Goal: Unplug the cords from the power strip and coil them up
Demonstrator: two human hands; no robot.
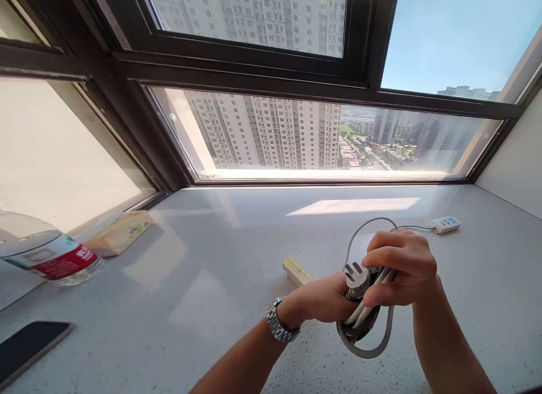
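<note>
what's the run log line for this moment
left hand: grips coiled cord | right hand: on coil by plug | cord end: power strip on sill | nearby: small box

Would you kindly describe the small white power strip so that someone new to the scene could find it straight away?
Start at the wide white windowsill under the big window. Look to its far right, beyond the right hand and left hand, which grip a coiled grey cord. The power strip lies flat at the cord's far end: the only small white block there, with pale blue-green markings on top.
</note>
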